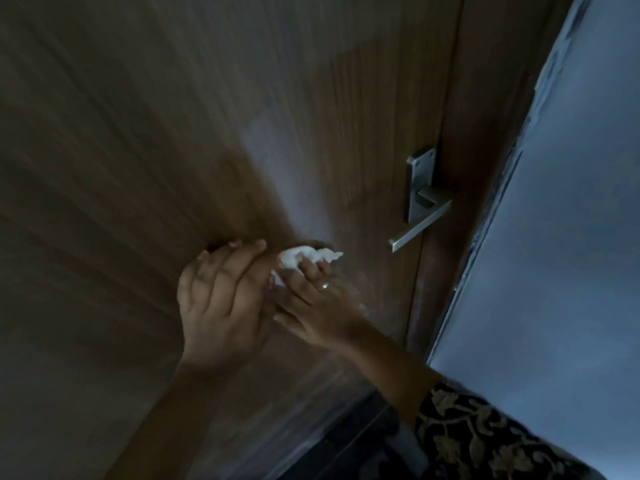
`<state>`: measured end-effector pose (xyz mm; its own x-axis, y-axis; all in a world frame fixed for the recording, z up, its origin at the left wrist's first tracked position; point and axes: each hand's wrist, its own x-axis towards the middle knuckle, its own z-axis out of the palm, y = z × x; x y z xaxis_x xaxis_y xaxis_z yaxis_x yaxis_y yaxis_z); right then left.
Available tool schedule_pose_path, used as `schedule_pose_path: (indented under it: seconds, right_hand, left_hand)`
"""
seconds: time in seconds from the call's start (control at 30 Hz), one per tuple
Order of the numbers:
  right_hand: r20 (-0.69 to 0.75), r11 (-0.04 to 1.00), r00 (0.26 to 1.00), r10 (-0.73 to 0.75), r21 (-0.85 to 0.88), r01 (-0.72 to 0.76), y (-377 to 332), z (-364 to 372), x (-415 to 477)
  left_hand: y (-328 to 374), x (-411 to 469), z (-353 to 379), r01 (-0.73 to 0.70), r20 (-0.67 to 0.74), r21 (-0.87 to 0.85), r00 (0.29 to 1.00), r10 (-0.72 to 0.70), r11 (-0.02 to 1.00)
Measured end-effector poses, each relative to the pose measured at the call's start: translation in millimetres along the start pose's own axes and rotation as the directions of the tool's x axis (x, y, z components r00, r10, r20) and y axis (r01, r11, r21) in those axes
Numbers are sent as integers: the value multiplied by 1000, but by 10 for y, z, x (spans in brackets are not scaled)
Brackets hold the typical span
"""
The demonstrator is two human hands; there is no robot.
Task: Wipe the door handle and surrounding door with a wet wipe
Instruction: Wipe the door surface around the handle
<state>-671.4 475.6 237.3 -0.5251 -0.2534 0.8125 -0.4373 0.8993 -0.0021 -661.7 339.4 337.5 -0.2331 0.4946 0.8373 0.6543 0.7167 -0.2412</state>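
Right hand (311, 299) pinches bunched wet wipe (299, 259) near door (173, 133); left hand (221, 299) loosely curled, empty. Best unfold wipe, press flat, work toward door handle (420, 223).

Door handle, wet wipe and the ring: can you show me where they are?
door handle (417, 227): head view, middle of the metal lever.
wet wipe (294, 258): head view, crumpled white part above the fingers.
ring (323, 286): head view, band on a right hand finger.
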Motion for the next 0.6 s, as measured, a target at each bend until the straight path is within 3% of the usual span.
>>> schedule_pose_path:
  seconds: [0.1,0.17,0.23,0.37,0.43,0.53,0.6]
  right_hand:
    - [138,961,963,-233,-119,250,347,48,-424]
    - [321,944,920,-226,-160,288,538,-9,-694]
    - [347,954,934,-88,-240,179,713,-122,-702]
    - [105,944,965,242,-255,-209,484,-291,-25]
    - [96,970,983,158,-204,-136,219,-176,48]
    - [240,982,959,-151,-71,173,7,82,-419]
    - [337,990,937,-93,-66,122,38,190,-786]
  left_hand:
    - [-27,-12,27,-26,5,145,1000,26,989]
    - [-34,-42,12,-25,26,174,999,21,984]
    - [-71,-82,2,-45,40,205,998,38,978]
    - [-58,-149,42,-74,101,251,994,49,965]
    - [-28,-154,69,-52,105,232,994,28,971]
    - [-25,-171,131,-94,123,274,990,62,957]
    - [-38,-218,168,-164,158,338,981,115,927]
